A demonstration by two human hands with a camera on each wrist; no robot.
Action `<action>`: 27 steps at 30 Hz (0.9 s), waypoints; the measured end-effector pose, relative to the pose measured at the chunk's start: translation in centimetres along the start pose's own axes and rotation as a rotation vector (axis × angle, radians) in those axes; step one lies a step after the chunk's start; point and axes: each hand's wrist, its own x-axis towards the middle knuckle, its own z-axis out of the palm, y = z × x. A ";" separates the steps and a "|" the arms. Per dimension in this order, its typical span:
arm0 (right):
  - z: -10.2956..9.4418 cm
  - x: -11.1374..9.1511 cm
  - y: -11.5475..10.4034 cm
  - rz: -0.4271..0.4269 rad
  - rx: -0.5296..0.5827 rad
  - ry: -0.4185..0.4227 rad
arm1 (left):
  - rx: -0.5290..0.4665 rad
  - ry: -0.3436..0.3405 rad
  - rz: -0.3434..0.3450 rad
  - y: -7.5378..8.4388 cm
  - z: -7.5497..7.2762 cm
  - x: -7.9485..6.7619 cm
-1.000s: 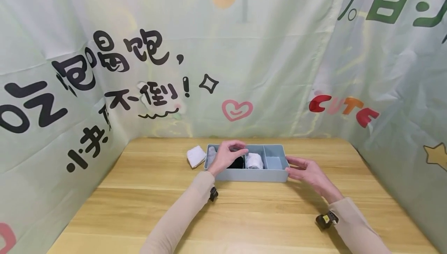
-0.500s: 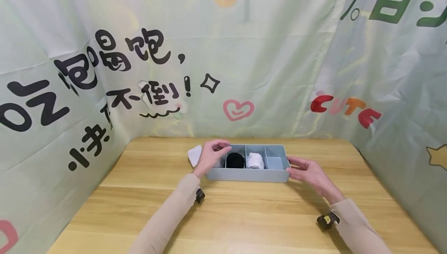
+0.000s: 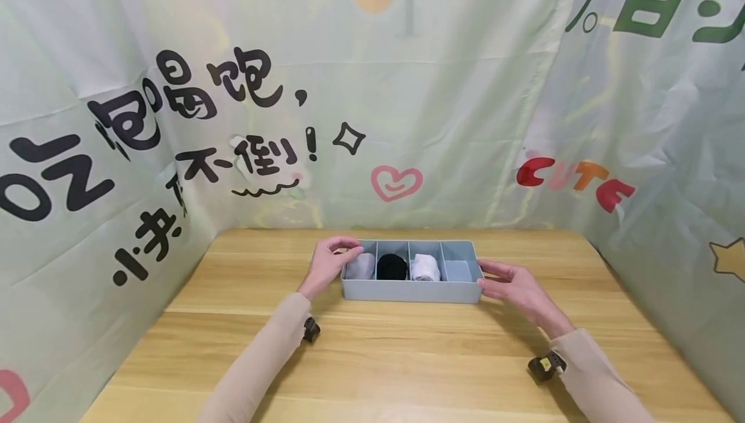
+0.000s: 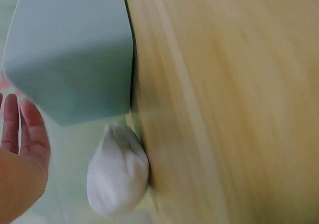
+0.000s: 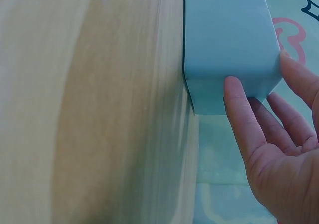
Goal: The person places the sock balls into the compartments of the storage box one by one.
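Observation:
A blue-grey divided box (image 3: 410, 292) stands lengthwise across the table. From left to right its compartments hold a grey rolled sock (image 3: 361, 267), a black one (image 3: 392, 268) and a white one (image 3: 426, 268); only the rightmost has nothing in it. My left hand (image 3: 326, 266) hovers by the box's left end, fingers extended and holding nothing. Beside that end, a white balled-up sock (image 4: 118, 171) lies on the table in the left wrist view, hidden behind the hand in the head view. My right hand (image 3: 515, 288) touches the box's right end with nearly straight fingertips (image 5: 233, 84).
The wooden table (image 3: 396, 358) stretches in front of the box and to both sides. Behind it and along the sides hangs a pale green printed curtain (image 3: 454, 119). A small black camera (image 3: 546, 367) is strapped at the right wrist.
My left hand has moved leftward from above the black sock, past the grey sock, to the box's left end, now covering the loose white sock. The right hand and the box have stayed put.

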 end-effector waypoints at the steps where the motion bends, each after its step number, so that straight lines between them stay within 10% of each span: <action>1: 0.0 0.0 0.0 0.002 -0.003 0.001 | 0.008 0.008 -0.005 -0.1 -0.3 0.0; 14: 0.1 0.0 -0.2 0.013 0.002 0.002 | 0.093 -0.062 -0.164 -0.8 -4.9 0.4; 27: 0.3 -0.1 -0.4 0.008 0.013 0.001 | 0.165 -0.050 -0.311 -2.0 -6.4 1.4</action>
